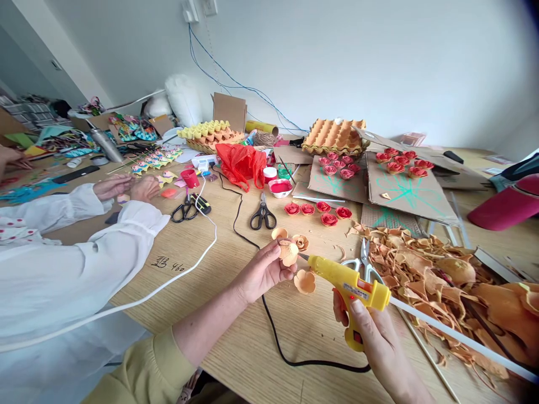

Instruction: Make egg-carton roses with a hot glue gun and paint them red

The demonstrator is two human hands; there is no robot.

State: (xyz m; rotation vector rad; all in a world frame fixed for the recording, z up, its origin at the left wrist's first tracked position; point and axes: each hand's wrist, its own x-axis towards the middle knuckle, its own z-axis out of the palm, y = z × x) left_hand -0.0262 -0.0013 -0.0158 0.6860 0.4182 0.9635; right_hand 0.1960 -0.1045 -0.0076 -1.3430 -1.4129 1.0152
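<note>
Pinched in the fingers of my left hand (266, 270) is an orange petal cup (288, 253). My right hand (373, 331) is wrapped round the handle of a yellow glue gun (337, 275); its nozzle points left, at or very near the cup's right edge. Whether the tip touches cannot be made out. Just beyond my left hand lie a curled orange flower (301, 242) and a plain orange cup (279, 233). Another open cup (305, 281) rests on the table below the nozzle.
Black scissors (263, 213), white-handled scissors (364, 261) and orange scraps (421, 280) lie around. Red flowers (328, 219) sit farther back, near a red paint bowl (280, 187). A black cord (273, 336) crosses the table. At left, a person's hands (143, 188) are working.
</note>
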